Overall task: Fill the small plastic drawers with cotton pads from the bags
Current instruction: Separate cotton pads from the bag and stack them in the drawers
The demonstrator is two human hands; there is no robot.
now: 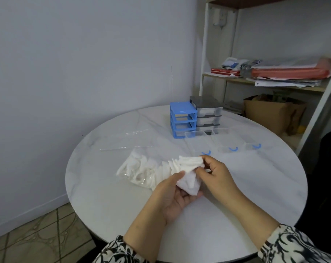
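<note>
A clump of cotton pads (187,184) is cupped in the left hand (173,198) and pinched by the right hand (216,176) above the bag (142,169), while three clear drawers (196,142) beyond are judged unfilled, the grey unit (208,113) already stocked.

The right hand (216,174) covers the near end of the pads (187,164) it pinches, and its fingertips are tucked out of sight behind them. Beside that hand, the nearest clear drawer (198,143) is partly hidden. The bench's (255,186) near rim is cut off by the bottom edge. Shelf clutter beyond the bench is too blurred to name.
</note>
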